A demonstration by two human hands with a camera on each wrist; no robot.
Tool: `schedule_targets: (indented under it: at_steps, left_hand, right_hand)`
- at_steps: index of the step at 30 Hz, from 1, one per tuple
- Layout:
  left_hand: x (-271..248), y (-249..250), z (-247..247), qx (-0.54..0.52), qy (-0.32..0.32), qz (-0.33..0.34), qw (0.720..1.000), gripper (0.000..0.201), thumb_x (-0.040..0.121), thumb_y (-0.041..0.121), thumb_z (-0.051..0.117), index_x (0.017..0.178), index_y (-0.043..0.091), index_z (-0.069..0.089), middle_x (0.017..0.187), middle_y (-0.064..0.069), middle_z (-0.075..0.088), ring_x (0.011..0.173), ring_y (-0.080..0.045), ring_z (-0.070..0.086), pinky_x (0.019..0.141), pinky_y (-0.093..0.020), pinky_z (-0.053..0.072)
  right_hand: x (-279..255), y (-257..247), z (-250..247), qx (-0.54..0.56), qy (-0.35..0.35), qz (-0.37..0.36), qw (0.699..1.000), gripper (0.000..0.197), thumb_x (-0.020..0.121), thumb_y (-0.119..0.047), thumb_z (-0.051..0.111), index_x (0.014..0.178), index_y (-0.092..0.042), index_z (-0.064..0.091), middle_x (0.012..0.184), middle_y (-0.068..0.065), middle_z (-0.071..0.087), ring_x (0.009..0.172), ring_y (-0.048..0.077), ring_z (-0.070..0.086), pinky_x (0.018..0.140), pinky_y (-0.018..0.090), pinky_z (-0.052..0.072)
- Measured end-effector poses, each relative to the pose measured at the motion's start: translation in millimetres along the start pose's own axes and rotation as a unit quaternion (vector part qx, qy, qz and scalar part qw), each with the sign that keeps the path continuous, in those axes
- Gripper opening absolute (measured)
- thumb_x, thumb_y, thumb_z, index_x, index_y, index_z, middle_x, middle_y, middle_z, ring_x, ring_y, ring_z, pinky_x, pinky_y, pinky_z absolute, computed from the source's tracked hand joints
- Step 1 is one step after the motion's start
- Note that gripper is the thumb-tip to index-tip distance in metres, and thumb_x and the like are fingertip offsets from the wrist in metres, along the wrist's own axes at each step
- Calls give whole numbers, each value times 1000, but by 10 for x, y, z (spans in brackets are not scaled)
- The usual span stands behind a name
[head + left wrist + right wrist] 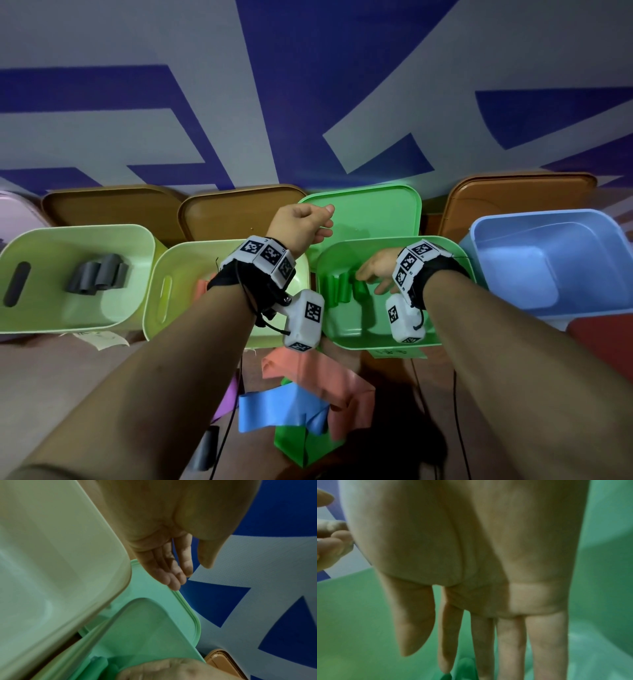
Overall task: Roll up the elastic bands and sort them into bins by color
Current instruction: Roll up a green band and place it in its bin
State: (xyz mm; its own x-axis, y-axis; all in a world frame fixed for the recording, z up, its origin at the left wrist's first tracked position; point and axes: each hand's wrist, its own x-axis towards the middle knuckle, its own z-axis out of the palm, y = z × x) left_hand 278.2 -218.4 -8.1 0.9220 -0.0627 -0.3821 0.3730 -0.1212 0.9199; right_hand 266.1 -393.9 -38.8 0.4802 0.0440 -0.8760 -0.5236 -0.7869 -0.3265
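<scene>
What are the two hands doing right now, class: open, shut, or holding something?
Left hand: open, fingers loosely curled, holding nothing, raised near the green lid.
Right hand: open, fingers straight, inside the green bin by the green rolls.

No legible text, only coded markers

Head view looks down from above; wrist views close, sharing green bin (397,337).
</scene>
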Motion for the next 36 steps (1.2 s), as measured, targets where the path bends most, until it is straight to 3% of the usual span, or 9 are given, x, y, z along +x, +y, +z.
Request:
schedule_targets:
  at_steps: [9,15,21,24,28,31,36]
  left_hand:
    - [-246,167,-146,-9,7,9,1000,19,93,25,61,78,12,63,79,-3,65,68,-13,63,63,-19,51]
    - [-651,192,-385,-27,18,34,999,21,92,24,61,75,11,62,76,-4,63,67,-14,60,59,-17,49]
    - [-1082,83,-822,-37,48,54,997,21,92,23,61,77,9,62,77,-4,63,65,-13,60,57,-16,50]
    - [-1260,-61,-1085,-40,57,62,996,20,92,23,62,77,9,62,77,-5,63,65,-14,60,56,-16,50]
    - [-1389,-319,-1409,-43,75,75,993,21,91,23,63,74,10,62,76,-5,64,65,-15,62,59,-22,50]
    - [-1447,-538,-1598,-56,72,84,992,19,92,23,62,76,11,62,77,-5,65,63,-13,63,63,-25,50]
    - [-1552,-885,-1834,-89,67,111,988,18,94,21,59,78,13,60,78,-4,64,62,-11,63,59,-20,50]
  right_hand:
    - [-477,-215,-75,-5,27,-33,999,41,97,-25,54,133,-5,52,130,10,59,112,24,61,50,18,44]
    - [-823,-398,109,59,78,-87,991,32,94,-28,58,121,-11,60,107,4,69,94,21,68,83,34,50]
    - [-1202,-857,585,117,142,-180,966,10,96,-20,54,98,-13,61,95,5,66,73,14,63,68,26,48]
    - [-1307,-1063,914,142,168,-224,950,12,95,-16,53,84,-16,59,89,6,65,69,14,62,64,24,48]
    - [-1343,-1200,1368,163,218,-289,918,12,95,-13,52,90,-11,63,80,4,65,66,15,61,60,22,49]
    - [-1297,-1230,1693,178,246,-327,895,14,94,-12,54,83,-12,63,76,2,65,62,14,61,57,22,47]
    - [-1151,-1217,2162,187,273,-369,869,20,93,-9,54,74,-13,61,70,1,64,54,9,58,50,18,44]
